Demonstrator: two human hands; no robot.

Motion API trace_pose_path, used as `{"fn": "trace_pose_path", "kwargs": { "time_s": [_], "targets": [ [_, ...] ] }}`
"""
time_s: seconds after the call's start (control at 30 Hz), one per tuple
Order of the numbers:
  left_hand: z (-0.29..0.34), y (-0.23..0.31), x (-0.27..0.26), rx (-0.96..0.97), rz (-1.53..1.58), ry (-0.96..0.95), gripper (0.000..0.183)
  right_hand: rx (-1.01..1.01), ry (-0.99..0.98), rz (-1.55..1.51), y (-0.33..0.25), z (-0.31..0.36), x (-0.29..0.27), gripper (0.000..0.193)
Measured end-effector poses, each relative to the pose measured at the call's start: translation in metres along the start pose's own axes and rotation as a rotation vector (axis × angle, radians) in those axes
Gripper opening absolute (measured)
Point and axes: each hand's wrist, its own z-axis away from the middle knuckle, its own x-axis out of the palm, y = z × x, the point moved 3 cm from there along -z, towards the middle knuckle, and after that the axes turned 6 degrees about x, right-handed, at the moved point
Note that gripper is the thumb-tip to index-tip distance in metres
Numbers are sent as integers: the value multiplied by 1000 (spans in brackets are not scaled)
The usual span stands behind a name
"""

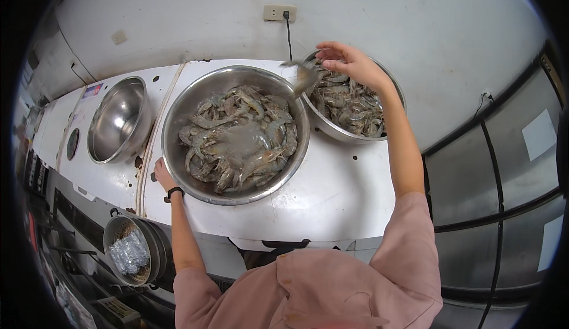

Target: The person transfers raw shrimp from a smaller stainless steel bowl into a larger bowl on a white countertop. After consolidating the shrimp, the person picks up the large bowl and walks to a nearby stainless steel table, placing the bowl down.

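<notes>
A large metal bowl [176,101] full of raw grey shrimp [240,133] stands on the white table. At its near left side, my left hand [163,173] holds the outer wall; the bowl partly hides the fingers. My right hand [349,65] is raised over a second metal bowl [355,138] behind and to the right, which also holds shrimp. The right hand's fingers are apart with nothing between them. A motion-blurred shrimp [306,80] is in the air between the two bowls, left of that hand.
An empty metal bowl [120,118] sits tilted on the table's left part. Below the table at left is a pot [155,252] with a clear plastic bag [129,253]. A power outlet [280,13] with a plugged cord is on the wall; metal cabinet doors [474,175] stand at right.
</notes>
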Motion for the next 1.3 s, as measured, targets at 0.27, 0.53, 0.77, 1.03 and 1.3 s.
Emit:
{"fn": "trace_pose_path", "kwargs": {
  "time_s": [0.27, 0.53, 0.77, 1.03, 1.3],
  "targets": [
    [1, 1, 1, 56, -73, 30, 28, 291, -93, 1033, 107, 29, 37, 29],
    [1, 1, 2, 35, -54, 28, 29, 420, -211, 1138, 121, 36, 21, 34],
    [2, 4, -4, 58, 6, 46, 29, 406, -47, 1154, 102, 41, 21, 33],
    [2, 5, -3, 15, -21, 14, 28, 113, 10, 271, 3, 20, -3, 37],
    [2, 8, -7, 56, -37, 59, 27, 462, -391, 1023, 95, 62, 16, 36]
  ]
}}
